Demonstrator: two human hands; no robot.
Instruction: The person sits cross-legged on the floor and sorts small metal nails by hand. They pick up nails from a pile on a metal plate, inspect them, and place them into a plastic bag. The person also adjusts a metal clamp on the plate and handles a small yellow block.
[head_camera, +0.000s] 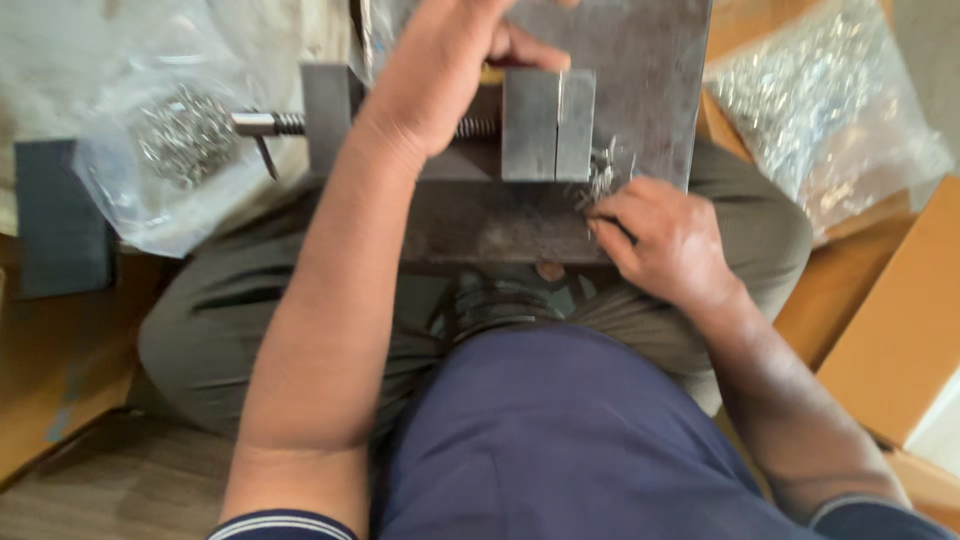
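Head view: we looked straight down on a seated person in grey trousers and a dark blue shirt, a grey steel bench vise (545, 125) standing just in front of the crossed legs. Its two block jaws stood closed against each other, flat faces touching. A threaded screw rod (268, 124) ran out to the left of the vise body.

We noted the left hand (450, 75) reaching over the top of the vise, thumb lying against the upper edge of the jaw blocks; the other fingers ran out of frame, so we could not tell whether they were spread or curled.

The right hand (665, 240) rested on the vise base, just right of the jaws. Its fingertips were drawn together, pinching at a small cluster of thin silvery metal pieces (603, 175) that lay at the foot of the jaw blocks, touching them.

To the left, a clear plastic bag with a clump of shiny metal parts (185, 135) lay near the screw rod. To the right, a second clear bag filled with small silvery parts (825, 115) sat well apart from the hands, beside brown cardboard (895, 320).
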